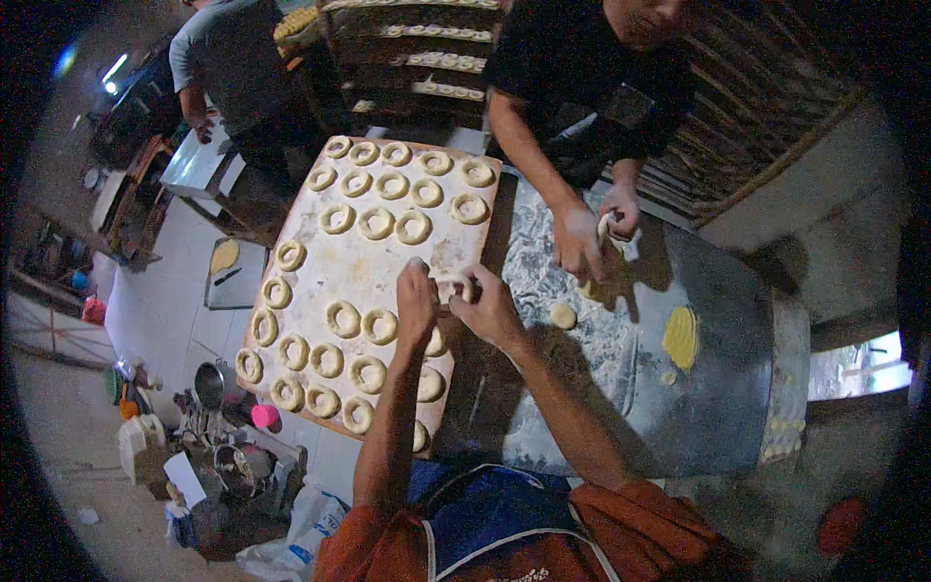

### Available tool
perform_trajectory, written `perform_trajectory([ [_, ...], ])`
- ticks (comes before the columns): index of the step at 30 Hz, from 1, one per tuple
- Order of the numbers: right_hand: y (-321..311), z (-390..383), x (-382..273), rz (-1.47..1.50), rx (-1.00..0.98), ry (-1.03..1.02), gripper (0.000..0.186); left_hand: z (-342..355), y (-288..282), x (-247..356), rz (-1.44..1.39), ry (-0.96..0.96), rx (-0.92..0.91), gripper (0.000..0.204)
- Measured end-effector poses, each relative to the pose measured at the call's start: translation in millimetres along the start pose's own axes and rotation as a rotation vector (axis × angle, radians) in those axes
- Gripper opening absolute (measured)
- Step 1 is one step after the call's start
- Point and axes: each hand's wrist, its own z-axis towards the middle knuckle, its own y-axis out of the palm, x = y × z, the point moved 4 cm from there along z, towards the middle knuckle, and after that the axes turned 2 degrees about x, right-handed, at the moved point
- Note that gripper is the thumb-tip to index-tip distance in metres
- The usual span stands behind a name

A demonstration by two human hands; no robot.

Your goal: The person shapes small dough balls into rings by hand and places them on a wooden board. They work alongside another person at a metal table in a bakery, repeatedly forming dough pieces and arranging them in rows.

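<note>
Closest to me I see my own forearms coming up from the lower edge, above an orange shirt and a blue apron. My left hand (pixel 417 303) and my right hand (pixel 488 308) meet over the near edge of the wooden board (pixel 388 252), and together they pinch a small piece of pale dough (pixel 454 287) between the fingertips; both hands are closed on it, the fingers curled, not spread. The dough is held just above the board, at its right side, beside the floured metal counter (pixel 718 388). Around my hands the board carries many dough rings (pixel 343 319) in rows, some partly hidden under my left forearm. To the right, on the counter, lies a small dough ball (pixel 562 315), and further right a yellow patch (pixel 681 337). Across the counter another person in a dark shirt works a piece of dough with both hands (pixel 593 236). Behind the board stands a rack (pixel 417 58) with more rings on its shelves, and a second person in a grey shirt stands at the far left.
</note>
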Motion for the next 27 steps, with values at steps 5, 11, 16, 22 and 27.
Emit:
perform_trajectory([
  [5,-23,-10,43,-0.617,0.044,0.062,0.063,12,-3,26,0.918,0.218,0.074,0.018],
  [11,-128,-59,120,-1.117,0.394,-0.182,0.029,-39,3,56,0.683,0.439,0.055,0.018],
  [16,-153,-72,134,-0.426,0.222,0.125,0.022,-104,76,41,0.248,0.34,-0.325,0.022],
  [22,-142,-122,99,0.32,0.187,0.24,0.058,-153,136,11,-0.198,-0.032,-0.45,0.028],
  [27,-153,-144,81,0.414,0.323,0.004,0.061,-181,149,28,-0.154,0.044,-0.408,0.031],
])
